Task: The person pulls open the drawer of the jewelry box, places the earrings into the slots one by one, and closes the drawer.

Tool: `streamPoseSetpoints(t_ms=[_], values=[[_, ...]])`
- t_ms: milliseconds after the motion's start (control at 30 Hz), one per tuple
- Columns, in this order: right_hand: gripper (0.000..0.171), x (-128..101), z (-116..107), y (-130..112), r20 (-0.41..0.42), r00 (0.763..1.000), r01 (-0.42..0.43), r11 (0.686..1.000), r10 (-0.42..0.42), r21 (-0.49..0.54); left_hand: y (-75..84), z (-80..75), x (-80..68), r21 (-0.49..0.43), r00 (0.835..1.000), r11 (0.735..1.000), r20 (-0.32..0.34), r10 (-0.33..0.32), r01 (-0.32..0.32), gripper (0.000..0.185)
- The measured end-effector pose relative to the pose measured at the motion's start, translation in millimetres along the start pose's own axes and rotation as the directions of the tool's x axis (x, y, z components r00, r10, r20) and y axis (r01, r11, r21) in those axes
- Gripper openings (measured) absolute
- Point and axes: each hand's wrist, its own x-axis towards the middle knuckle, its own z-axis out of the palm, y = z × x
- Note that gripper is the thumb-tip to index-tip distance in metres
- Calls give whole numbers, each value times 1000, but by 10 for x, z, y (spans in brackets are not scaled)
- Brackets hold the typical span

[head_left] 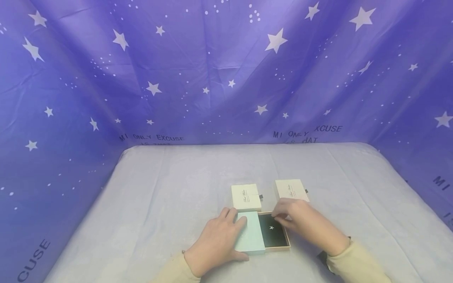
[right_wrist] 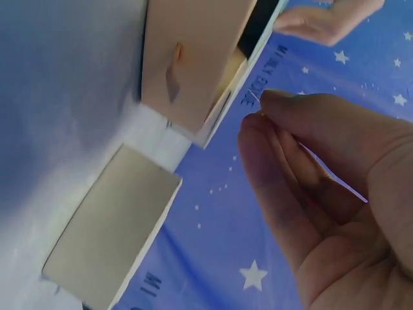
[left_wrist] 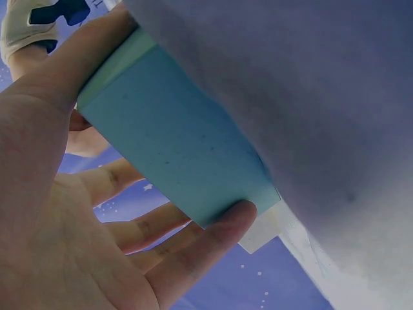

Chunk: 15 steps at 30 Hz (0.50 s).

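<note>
A person's left hand [head_left: 216, 239] lies over a pale blue sleeve [head_left: 250, 232] of a small gift box near the front edge of the cloth-covered table [head_left: 159, 188], thumb at the near edge and fingers curled round the far edge, gripping it; the left-wrist view shows the thumb tip pressed at the sleeve's corner. The right hand [head_left: 304, 222], at three o'clock of the box, draws thumb and forefinger together in a pinch on what looks like a very thin chain or thread, seen only in the right-wrist view; what it leads to cannot be told. The beige drawer tray [head_left: 279, 245] stands half pulled out to the right, its dark lining [head_left: 270, 232] bearing a small star-shaped piece [head_left: 271, 227]. Two closed cream boxes [head_left: 246, 196] [head_left: 291, 190] sit at twelve and one o'clock of it, just beyond. The box looks like light, stiff card that would dent under a hard squeeze; the smooth sleeve seems best held by its long edges, the tray by its end wall; the fine strand appears delicate, likely to snag or kink, and calls for a fingertip pinch.
</note>
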Motion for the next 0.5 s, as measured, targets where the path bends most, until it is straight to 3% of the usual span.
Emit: streamPoseSetpoints(t_ms=[500], values=[[16,65,192,-103,86,996,-26,996,18,85,-6,-1,-1,-9,1000,1000,12,5,-5,73]])
